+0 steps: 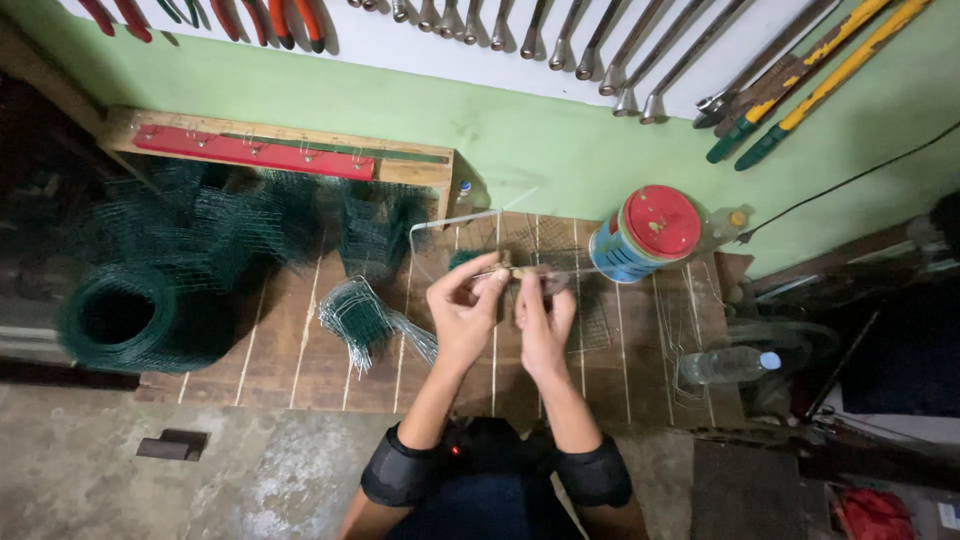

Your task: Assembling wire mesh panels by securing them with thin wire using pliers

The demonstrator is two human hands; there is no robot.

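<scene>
Both hands are working over the wooden tabletop (300, 350), pinching a thin bent wire frame (455, 222) between them. The left hand (462, 312) is closing its grip on the wire with thumb and fingertips; the right hand (543, 318) is gripping the same wire just beside it, along with something small I cannot make out. One round tin (645, 235) with a red lid and blue label is lying tilted at the far right of the tabletop. One clear plastic bottle (728, 365) with a blue cap is lying near the right edge. One roll of green mesh (125, 320) is sitting at the left, and a long red strip (250, 153) is running along the wooden rack behind it.
</scene>
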